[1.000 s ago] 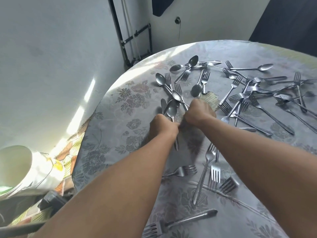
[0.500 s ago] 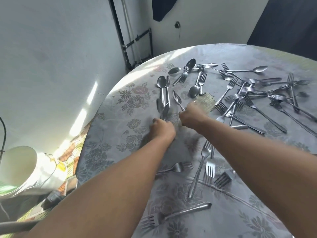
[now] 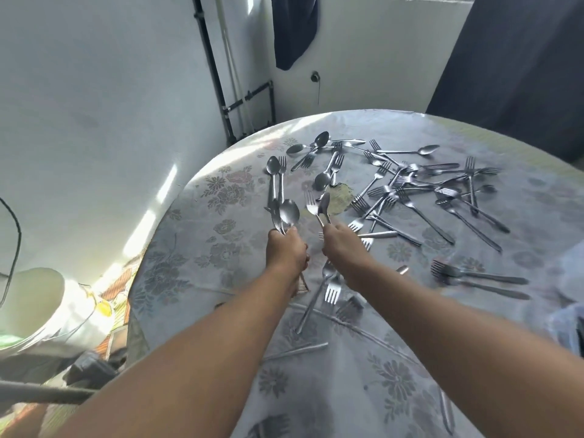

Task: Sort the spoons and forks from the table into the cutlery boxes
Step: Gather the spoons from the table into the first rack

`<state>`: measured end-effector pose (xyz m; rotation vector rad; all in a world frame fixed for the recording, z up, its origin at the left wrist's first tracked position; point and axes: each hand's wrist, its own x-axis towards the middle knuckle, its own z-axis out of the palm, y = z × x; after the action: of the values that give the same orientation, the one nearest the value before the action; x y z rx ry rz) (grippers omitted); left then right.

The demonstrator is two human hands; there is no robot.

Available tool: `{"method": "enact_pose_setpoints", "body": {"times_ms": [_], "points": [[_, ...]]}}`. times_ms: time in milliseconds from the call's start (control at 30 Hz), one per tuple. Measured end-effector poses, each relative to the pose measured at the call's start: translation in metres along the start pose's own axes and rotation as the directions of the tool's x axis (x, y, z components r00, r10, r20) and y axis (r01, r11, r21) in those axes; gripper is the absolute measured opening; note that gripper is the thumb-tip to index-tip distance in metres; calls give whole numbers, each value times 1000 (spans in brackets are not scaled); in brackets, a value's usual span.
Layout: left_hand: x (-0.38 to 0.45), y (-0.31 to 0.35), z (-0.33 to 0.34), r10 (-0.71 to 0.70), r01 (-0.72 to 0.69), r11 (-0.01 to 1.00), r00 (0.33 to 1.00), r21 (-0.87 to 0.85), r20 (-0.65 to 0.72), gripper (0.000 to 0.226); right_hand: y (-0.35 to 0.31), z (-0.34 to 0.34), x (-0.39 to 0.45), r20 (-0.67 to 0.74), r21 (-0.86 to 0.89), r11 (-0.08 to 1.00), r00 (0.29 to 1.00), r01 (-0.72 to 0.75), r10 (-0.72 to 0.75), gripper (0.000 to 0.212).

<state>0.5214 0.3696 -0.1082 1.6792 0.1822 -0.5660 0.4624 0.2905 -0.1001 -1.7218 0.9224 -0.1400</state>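
Both hands are busy over the round table (image 3: 196,248): the left hand (image 3: 286,251) grips a bunch of spoons (image 3: 286,213), bowls pointing away, and the right hand (image 3: 339,245) pinches a fork and spoon pair (image 3: 319,207), close beside the left but not touching. Loose forks (image 3: 330,289) lie right under the wrists, a big tangled pile (image 3: 420,184) sits further right, more spoons (image 3: 319,142) at the far edge. Floral grey tablecloth, white walls, black pipes (image 3: 215,74) in the corner. No cutlery boxes visible.
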Motion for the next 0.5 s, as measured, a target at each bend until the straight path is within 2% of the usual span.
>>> {"method": "enact_pose_setpoints", "body": {"times_ms": [233, 367, 500], "points": [[-86, -20, 25, 19, -21, 999, 998, -37, -53, 19, 40, -63, -52, 37, 88, 996, 999, 27, -30, 23], [-149, -37, 52, -11, -1, 992, 996, -127, -90, 9, 65, -108, -91, 82, 67, 996, 995, 52, -58, 21], [-201, -55, 81, -15, -1, 988, 995, -157, -98, 11, 83, -153, -127, 129, 29, 995, 987, 97, -100, 19]]}}
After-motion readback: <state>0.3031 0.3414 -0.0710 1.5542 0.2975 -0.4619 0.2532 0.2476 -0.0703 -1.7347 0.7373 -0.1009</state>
